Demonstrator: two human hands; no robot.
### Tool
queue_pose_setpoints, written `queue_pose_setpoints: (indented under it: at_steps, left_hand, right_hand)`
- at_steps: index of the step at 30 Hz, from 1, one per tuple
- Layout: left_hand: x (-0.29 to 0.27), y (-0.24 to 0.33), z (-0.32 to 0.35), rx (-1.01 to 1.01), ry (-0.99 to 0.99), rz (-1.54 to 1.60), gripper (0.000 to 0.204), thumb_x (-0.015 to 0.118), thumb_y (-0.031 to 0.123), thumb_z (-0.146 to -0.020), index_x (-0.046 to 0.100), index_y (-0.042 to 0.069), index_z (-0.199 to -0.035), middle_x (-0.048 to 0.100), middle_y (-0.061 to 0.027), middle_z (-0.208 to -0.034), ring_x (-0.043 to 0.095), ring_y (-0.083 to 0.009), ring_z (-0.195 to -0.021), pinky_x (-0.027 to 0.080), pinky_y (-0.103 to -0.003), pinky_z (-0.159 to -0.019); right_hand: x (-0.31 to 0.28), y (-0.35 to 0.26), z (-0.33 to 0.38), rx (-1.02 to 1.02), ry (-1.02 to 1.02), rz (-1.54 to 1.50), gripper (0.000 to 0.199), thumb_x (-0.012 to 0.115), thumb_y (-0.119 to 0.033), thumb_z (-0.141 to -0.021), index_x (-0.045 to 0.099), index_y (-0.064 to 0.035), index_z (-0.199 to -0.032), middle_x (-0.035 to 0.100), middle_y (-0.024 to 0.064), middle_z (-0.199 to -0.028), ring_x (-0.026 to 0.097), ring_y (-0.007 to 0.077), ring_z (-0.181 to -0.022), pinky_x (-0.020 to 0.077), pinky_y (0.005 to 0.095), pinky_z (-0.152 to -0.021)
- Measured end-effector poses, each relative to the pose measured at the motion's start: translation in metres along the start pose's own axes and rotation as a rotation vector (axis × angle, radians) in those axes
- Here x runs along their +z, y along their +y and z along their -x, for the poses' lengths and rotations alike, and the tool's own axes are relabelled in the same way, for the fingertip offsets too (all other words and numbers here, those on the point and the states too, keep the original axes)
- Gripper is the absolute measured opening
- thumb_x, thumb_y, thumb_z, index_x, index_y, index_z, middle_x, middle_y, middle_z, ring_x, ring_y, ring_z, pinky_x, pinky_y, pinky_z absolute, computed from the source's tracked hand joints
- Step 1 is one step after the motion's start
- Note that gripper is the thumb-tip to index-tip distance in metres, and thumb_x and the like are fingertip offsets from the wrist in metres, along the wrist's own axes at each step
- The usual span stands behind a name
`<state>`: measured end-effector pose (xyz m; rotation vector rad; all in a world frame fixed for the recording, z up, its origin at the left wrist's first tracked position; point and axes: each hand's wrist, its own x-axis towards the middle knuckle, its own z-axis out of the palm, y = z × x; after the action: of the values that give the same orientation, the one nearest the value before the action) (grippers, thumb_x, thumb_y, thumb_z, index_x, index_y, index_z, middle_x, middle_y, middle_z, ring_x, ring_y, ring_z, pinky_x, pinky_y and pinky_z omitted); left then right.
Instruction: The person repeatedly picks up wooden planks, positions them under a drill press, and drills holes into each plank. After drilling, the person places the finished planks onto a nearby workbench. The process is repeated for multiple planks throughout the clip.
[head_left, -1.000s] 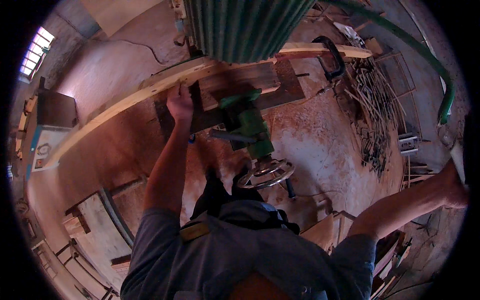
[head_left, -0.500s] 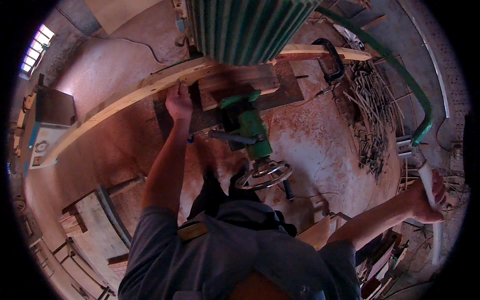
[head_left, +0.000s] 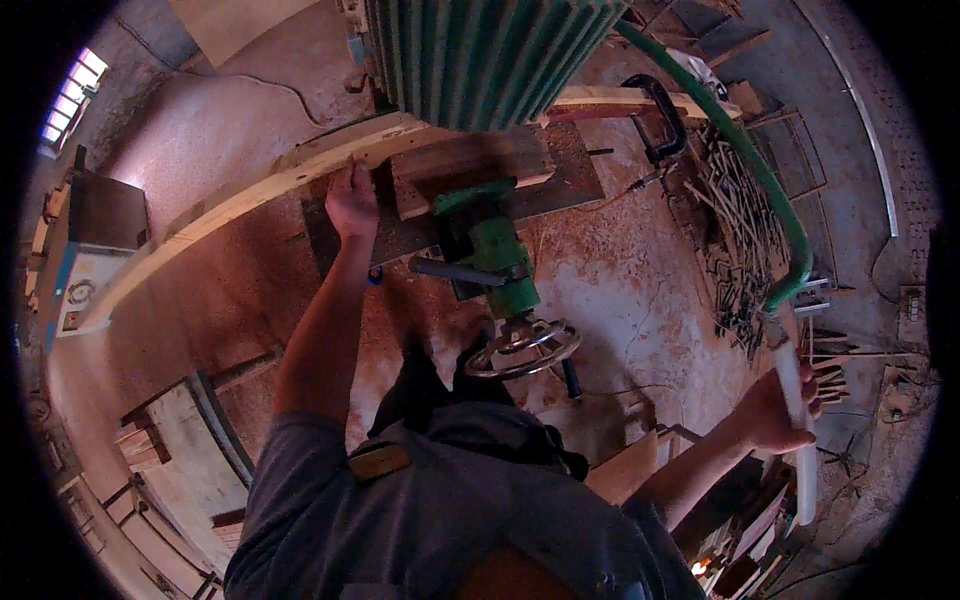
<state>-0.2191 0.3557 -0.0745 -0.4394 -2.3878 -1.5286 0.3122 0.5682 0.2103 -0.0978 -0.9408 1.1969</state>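
Observation:
My right hand [head_left: 776, 412] is closed round the white sleeve [head_left: 792, 380] at the end of a long curved green lever [head_left: 765, 170], off to my right. That lever runs from the green ribbed motor housing [head_left: 485, 60] of the machine in front of me. Beneath the housing, a wooden block [head_left: 475, 165] lies against a long pale wooden beam [head_left: 250, 185]. My left hand [head_left: 353, 205] is left of the block, fingers stretched out with their tips at the beam's near edge. A green vise [head_left: 500, 250] with a chrome handwheel [head_left: 525, 350] presses toward the block.
A black C-clamp [head_left: 665, 125] grips the beam's right part. Thin wood offcuts [head_left: 745, 235] are heaped on the dusty floor at right. A cabinet [head_left: 100, 230] stands at far left. Boards [head_left: 185, 440] lie at lower left, and more wood pieces [head_left: 755, 540] at lower right.
My right hand has drawn the lever leftward, toward my body. My left hand stays at the beam, with only a slight shift. The whole view has moved a little.

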Motion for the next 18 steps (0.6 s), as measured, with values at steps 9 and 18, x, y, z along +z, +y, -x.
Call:
queue_pose_setpoints:
  at_steps: [9, 18]
  left_hand:
    - [0.004, -0.021, -0.003, -0.24, -0.066, 0.142, 0.024, 0.057, 0.028, -0.089, 0.067, 0.009, -0.1, 0.064, -0.0179, -0.087, 0.063, -0.035, -0.08, 0.049, -0.04, -0.071]
    - [-0.005, 0.024, 0.006, -0.07, 0.014, 0.107, 0.028, 0.057, 0.03, -0.089, 0.065, 0.008, -0.104, 0.066, -0.0158, -0.081, 0.064, -0.0321, -0.075, 0.049, -0.042, -0.071]
  right_hand:
    - [-0.06, 0.011, 0.071, 0.318, -0.231, 0.069, 0.051, 0.054, -0.053, -0.087, 0.054, -0.0187, -0.124, 0.049, 0.0066, -0.133, 0.04, 0.0259, -0.128, 0.0242, 0.0499, -0.109]
    - [-0.011, -0.022, 0.004, 0.098, 0.078, 0.096, 0.049, 0.076, -0.038, -0.068, 0.061, -0.008, -0.104, 0.059, 0.016, -0.114, 0.047, 0.0367, -0.12, 0.0256, 0.0544, -0.11]
